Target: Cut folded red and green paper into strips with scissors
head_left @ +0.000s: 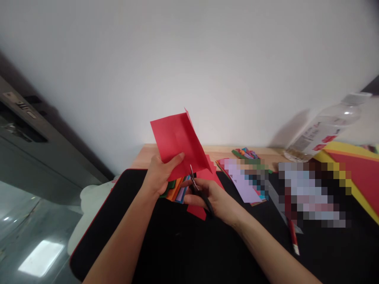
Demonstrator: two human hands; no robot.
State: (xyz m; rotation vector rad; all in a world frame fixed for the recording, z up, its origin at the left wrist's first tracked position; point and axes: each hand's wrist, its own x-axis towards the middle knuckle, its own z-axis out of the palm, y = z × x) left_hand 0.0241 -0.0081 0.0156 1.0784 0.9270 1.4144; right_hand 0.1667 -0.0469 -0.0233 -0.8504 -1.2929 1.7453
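My left hand (161, 173) pinches the lower edge of a folded red paper sheet (179, 142) and holds it upright above the desk. My right hand (211, 199) grips black-handled scissors (197, 187), whose blades point up at the bottom edge of the red sheet. A small pile of coloured paper strips (176, 190) lies just under both hands. A red paper scrap (197, 212) rests on the black mat (124, 221) below my right hand.
A clear plastic bottle (322, 132) stands at the back right. Yellow and red sheets (359, 169) are stacked at the right edge. More coloured paper (247, 154) lies behind, a red pen (293, 236) to the right. The wall is close behind the wooden desk (142, 156).
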